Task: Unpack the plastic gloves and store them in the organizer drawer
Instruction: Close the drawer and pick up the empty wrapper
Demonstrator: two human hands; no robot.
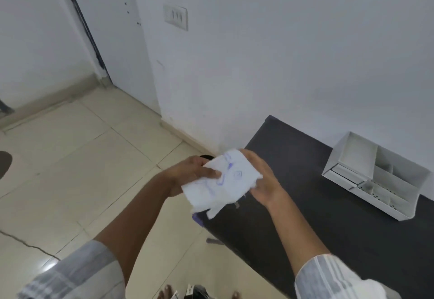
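White plastic with blue print, the glove packet [222, 180] is held up in both hands over the near left edge of the dark table [305, 204]. The left hand [187, 174] pinches its left side, thumb on top; the right hand [263, 181] grips the right side. The white organizer [375, 176] sits well apart, by the wall, one small drawer [345, 174] slightly ajar

Both hands hold a white glove packet [223, 181] with blue print over the near corner of the dark surface [305, 216]. The left hand [190, 173] grips its 9 o'clock edge, the right hand [263, 181] its 3 o'clock edge. A white organizer [375, 176] sits on the surface at 3 o'clock, against the wall.
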